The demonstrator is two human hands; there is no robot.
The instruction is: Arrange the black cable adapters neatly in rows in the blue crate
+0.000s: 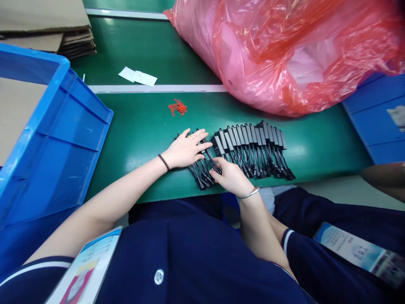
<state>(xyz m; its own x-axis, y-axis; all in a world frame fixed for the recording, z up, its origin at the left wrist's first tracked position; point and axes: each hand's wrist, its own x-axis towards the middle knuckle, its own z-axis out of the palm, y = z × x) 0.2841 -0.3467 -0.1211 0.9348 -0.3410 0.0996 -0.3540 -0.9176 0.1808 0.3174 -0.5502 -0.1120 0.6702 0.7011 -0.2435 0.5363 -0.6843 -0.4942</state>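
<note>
View from a head cam, looking down at a green work surface (142, 126). A person in a dark navy top sits at it, both bare hands out front.

Left hand (186, 148), beaded bracelet at the wrist, lies flat w/ fingers spread and open, palm down on the left end of a row of small black cable adapters (249, 145). It presses, it doesn't grip. Right hand (230, 175), silver bangle at the wrist, sits just beside it nearer the body, fingers loosely curled onto the black leads under the left hand; whether it pinches one can't be told.

The adapters lie side by side in the middle of the surface, boxy bodies pointing away, thin leads w/ plugs trailing toward the person. The right part of the row is neat and close-packed; the left part, under the hands, is fanned and less tidy.

To square up that end well, judging by the layout: keep the flat palm steady as a stop, nudge leads w/ fingertips only, and match the bodies to the straight line already set on the right.

Around it: a small heap of orange rings (177, 107) farther up, apart from the row. Blue plastic crate (50, 139) at left. Big pink plastic bag (284, 55) at upper right. White paper slips (138, 76) and stacked cardboard (47, 29) at the back. Another person's arm (384, 177) shows at the right edge.
</note>
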